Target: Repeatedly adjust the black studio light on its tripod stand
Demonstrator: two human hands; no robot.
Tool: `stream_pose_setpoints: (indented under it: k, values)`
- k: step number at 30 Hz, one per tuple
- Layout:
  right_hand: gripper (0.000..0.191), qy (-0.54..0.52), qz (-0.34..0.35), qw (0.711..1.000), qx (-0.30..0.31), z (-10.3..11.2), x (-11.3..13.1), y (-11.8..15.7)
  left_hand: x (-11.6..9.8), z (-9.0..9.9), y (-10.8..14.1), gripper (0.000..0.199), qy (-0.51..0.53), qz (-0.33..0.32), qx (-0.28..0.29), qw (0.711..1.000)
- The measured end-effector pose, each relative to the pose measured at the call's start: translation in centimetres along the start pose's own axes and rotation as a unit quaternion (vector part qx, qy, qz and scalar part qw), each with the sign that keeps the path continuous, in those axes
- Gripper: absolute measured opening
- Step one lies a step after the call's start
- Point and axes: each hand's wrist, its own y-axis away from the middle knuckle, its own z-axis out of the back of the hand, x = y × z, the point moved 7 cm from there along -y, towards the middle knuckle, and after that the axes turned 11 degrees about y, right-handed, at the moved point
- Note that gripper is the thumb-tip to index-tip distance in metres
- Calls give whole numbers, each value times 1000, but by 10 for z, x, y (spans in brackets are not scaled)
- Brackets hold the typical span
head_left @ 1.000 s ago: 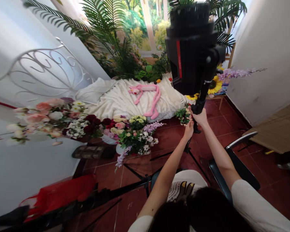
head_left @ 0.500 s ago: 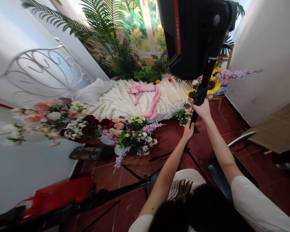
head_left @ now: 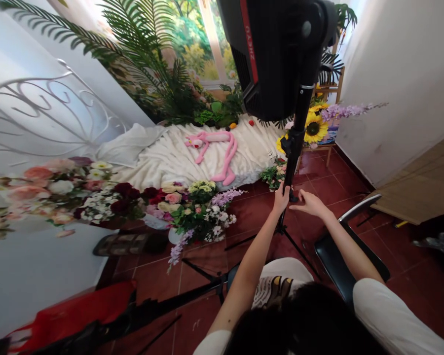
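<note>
In front of me rises a black light stand point(head_left: 290, 165), carrying a large black studio light point(head_left: 270, 59) with a red stripe. My left hand point(head_left: 281, 198) is wrapped round the lower part of the pole. Just right of the pole, my right hand point(head_left: 310, 203) is off it, with thumb and fingers apart near a dark knob point(head_left: 293, 198) on the stand. Whether a fingertip touches the knob I cannot tell. The stand's legs point(head_left: 296, 244) spread over the red tiled floor.
Beyond the stand, a pink plush toy point(head_left: 210, 137) lies on a cream blanket point(head_left: 166, 153). Flowers point(head_left: 203, 209) line its front. A black chair point(head_left: 351, 256) stands to my right. At lower left, a second stand point(head_left: 170, 303) slants beside a red cloth point(head_left: 77, 310). Sunflowers point(head_left: 314, 127) are behind the pole.
My right hand has let go of the upper pole and come down to the knob, its fingers opening. My left hand keeps its hold. The view has shifted slightly right.
</note>
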Motion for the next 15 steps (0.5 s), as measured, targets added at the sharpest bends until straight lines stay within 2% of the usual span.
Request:
stream_pose_setpoints:
  k: [2,6,8,10,12,15]
  values:
    - [50,-55,-11,998,0,-15,-6,4,0,0,0,61,0,1,1,1000]
    - [53,-168,-41,984,-53,-34,-10,10,0,0,1,58,2,-1,0,1000]
    - [56,-215,-67,971,-77,-42,-10,11,1,0,0,58,3,-3,2,1000]
    - [61,-293,-108,947,-78,-53,-8,11,2,0,0,59,5,-2,4,1000]
    - [61,-428,-150,890,-47,-67,-3,9,3,0,0,60,4,0,0,1000]
    - [51,-650,-154,744,-4,-81,16,9,1,2,0,60,-9,0,-15,1000]
